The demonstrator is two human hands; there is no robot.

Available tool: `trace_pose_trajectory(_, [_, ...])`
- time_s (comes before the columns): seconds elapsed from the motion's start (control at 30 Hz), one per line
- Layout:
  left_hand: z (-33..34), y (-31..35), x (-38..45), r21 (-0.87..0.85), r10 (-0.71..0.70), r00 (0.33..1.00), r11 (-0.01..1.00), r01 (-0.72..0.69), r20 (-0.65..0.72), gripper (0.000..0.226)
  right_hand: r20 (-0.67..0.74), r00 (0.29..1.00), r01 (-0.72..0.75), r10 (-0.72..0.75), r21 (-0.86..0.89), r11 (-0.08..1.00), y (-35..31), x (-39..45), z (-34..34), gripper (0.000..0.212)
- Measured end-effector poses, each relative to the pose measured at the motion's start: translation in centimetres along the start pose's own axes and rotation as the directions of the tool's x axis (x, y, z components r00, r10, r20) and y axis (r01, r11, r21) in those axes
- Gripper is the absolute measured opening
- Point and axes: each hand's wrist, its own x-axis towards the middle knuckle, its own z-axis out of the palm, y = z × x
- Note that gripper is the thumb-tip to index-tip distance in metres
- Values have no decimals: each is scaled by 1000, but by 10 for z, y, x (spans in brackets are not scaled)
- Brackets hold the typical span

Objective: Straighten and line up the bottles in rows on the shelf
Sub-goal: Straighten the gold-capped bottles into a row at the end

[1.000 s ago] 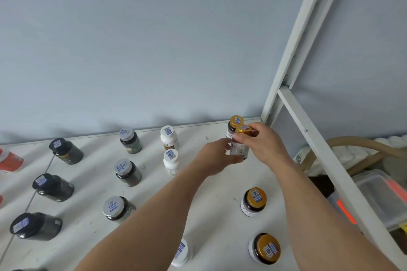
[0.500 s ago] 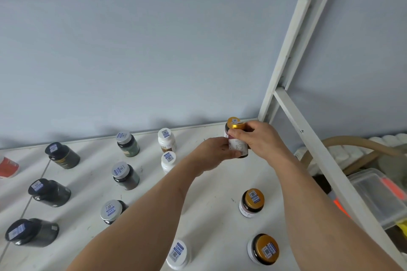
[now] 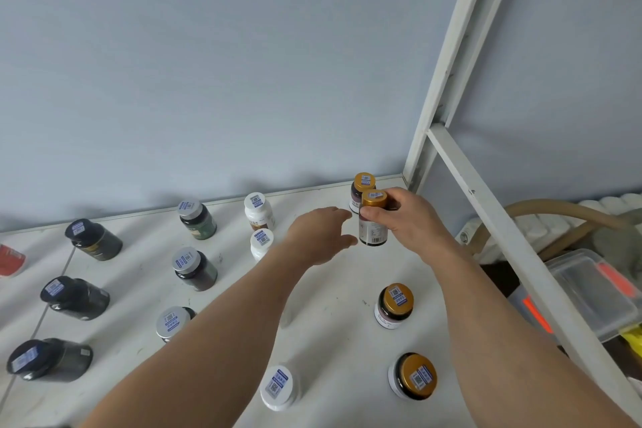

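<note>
Fingers of the right hand [image 3: 408, 219] grip a gold-capped bottle [image 3: 373, 219]; left hand [image 3: 321, 236] hovers, relaxed.

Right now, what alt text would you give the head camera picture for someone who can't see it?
The right hand grips a gold-capped bottle at the back right of a white shelf, just in front of another gold-capped one. The left hand hovers open beside it, among rows of other bottles.

Soft, even daylight fills the sharp wide-angle view, with faint shadows on the wall [image 3: 243, 80] beyond the fingers [image 3: 373, 210], mild glare on the gold cap [image 3: 374, 199] beneath them, and bowed, slightly blurred edges.
</note>
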Motion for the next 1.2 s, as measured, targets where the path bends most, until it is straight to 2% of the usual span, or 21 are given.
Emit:
trace_pose_trajectory(0.07, [4, -1, -2, 141, 52, 996, 989, -42, -71, 44, 17, 1000, -2, 1, 9, 1000, 7, -3, 6, 36])
trace_pose_trajectory(0.17, [10, -2, -3, 210, 96, 985, 976, -66, -141, 38, 34, 999, -6, 5, 43, 999, 16, -8, 13, 41])
trace_pose_trajectory(0.5, [11, 7, -7, 172, 29, 988, 985, -3, -150, 37, 72, 997, -42, 40, 33, 999, 38, -21, 24, 46])
trace_pose_trajectory(0.63, [8, 13, -4, 153, 12, 988, 988, 12, -155, 39, 133, 989, -68, 57, 86, 994, 37, -25, 17, 70])
trace_pose_trajectory(0.7, [7, 14, -2, 153, 12, 986, 988, 13, -165, 39, 83, 996, -42, 29, 165, 985, 31, -19, 9, 71])
trace_pose_trajectory(0.8, [8, 13, 1, 154, 18, 987, 988, 7, -162, 36, -45, 999, -7, 16, 191, 981, 16, 0, -3, 62])
trace_pose_trajectory(0.87, [7, 10, 5, 167, 33, 984, 986, -3, -177, 33, -57, 998, -12, 23, 193, 981, 7, 16, -6, 62])
trace_pose_trajectory(1.07, [6, 6, 25, 163, 69, 973, 986, -33, -222, 31, 132, 988, -87, 82, 31, 996, 16, 58, 5, 77])
trace_pose_trajectory(1.13, [9, 3, 31, 144, 61, 974, 989, -29, -220, 32, 151, 985, -85, 82, 12, 996, 19, 68, 11, 79])
trace_pose_trajectory(1.2, [12, -1, 36, 102, 28, 980, 995, -8, -196, 33, 152, 986, -66, 67, -8, 998, 22, 76, 15, 72])
